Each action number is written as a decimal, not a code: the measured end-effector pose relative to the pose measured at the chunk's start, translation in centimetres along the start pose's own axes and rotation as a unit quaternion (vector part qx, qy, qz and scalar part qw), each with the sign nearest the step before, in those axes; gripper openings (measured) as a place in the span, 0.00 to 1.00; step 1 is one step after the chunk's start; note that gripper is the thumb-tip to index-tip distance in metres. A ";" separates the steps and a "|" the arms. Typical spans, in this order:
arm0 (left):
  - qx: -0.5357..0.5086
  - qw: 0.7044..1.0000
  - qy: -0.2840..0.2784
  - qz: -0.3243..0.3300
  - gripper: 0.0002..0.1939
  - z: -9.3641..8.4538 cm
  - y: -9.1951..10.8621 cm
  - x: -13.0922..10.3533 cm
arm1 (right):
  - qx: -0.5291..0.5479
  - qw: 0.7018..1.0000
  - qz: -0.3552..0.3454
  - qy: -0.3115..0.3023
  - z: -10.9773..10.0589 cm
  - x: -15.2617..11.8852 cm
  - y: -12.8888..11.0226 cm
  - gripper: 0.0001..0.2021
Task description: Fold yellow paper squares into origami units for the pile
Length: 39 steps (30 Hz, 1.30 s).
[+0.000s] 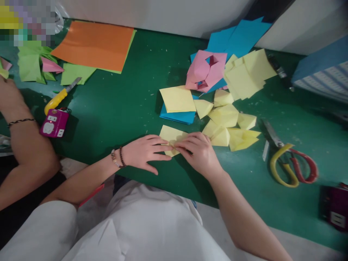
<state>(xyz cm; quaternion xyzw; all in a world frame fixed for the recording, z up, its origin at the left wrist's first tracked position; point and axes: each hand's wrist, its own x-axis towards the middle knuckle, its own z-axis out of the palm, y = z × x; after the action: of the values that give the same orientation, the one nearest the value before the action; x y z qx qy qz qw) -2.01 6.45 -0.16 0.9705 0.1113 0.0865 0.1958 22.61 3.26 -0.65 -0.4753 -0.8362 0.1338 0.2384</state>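
Observation:
A small yellow sheet of paper (172,133) lies on the green table near its front edge, partly covered by my fingers. My left hand (145,151) rests flat with fingers spread, its fingertips on the sheet's left part. From the right, my right hand (199,152) has thumb and fingers pressed together at the sheet's lower edge. Several folded yellow paper pieces (224,115) sit just beyond my right hand. Behind the sheet, a stack of yellow paper squares (178,99) lies on blue paper (178,116). A pink folded paper model (206,70) stands farther back.
Scissors with yellow and red handles (293,165) lie at the right. More yellow squares (244,76) and blue sheets (235,38) are at the back. On the left are orange paper (95,43), a yellow craft knife (58,99), a purple device (55,123) and another person's arm (29,145).

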 end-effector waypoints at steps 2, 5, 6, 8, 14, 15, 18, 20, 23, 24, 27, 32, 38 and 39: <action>0.004 1.000 -0.002 -0.001 0.29 0.0 0.0 0.0 | -0.003 1.000 -0.001 0.002 0.0 0.0 0.0 0.06; 0.001 1.000 -0.004 -0.003 0.29 0.0 0.0 0.0 | -0.002 1.000 0.001 0.001 0.0 0.1 -0.1 0.06; -0.001 1.000 -0.005 -0.003 0.29 0.0 0.0 0.0 | 0.000 1.000 0.004 0.001 0.0 0.1 -0.1 0.06; -0.001 1.000 -0.008 -0.004 0.29 0.0 0.0 0.0 | 0.006 1.000 0.007 0.003 0.0 0.1 -0.2 0.06; 0.008 1.000 -0.012 -0.003 0.29 0.0 -0.1 0.0 | 0.007 1.000 0.006 0.004 0.1 0.0 -0.1 0.06; 0.008 1.000 -0.010 -0.002 0.29 0.0 -0.1 0.0 | 0.006 1.000 0.005 0.006 0.1 0.0 -0.1 0.06; 0.007 1.000 -0.005 -0.004 0.29 0.0 -0.1 0.0 | 0.000 1.000 0.001 0.009 0.1 0.1 0.0 0.05; 0.006 1.000 -0.003 -0.010 0.29 0.0 -0.1 0.0 | -0.008 1.000 -0.003 0.014 -0.2 0.1 -0.2 0.05; 0.008 1.000 -0.005 -0.017 0.29 0.0 0.0 0.0 | -0.012 0.999 -0.005 0.041 -0.9 -0.6 -1.0 0.06; 0.008 1.000 -0.007 -0.016 0.29 0.0 0.0 0.0 | -0.010 0.998 0.001 0.056 -1.0 -0.9 -1.5 0.07; 0.004 1.000 -0.011 -0.015 0.28 -0.1 0.1 0.1 | -0.026 0.993 0.054 0.097 -0.8 -2.2 -3.2 0.07; 0.001 1.000 -0.008 -0.018 0.27 -0.2 0.1 0.2 | -0.103 0.989 0.065 0.088 0.6 -3.0 -5.0 0.02; 0.004 1.000 -0.011 -0.019 0.28 -0.2 0.1 0.2 | -0.168 0.985 0.001 0.042 0.8 -2.2 -4.8 0.06; 0.004 1.000 -0.010 -0.019 0.28 -0.2 0.1 0.2 | -0.172 0.984 -0.005 0.040 0.8 -2.1 -4.6 0.06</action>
<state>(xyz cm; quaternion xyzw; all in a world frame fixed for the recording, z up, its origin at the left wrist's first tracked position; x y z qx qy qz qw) -1.89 6.50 0.05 0.9697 0.1284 0.0723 0.1949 19.73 -0.94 0.20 -0.5104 -0.8387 -0.0323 0.1874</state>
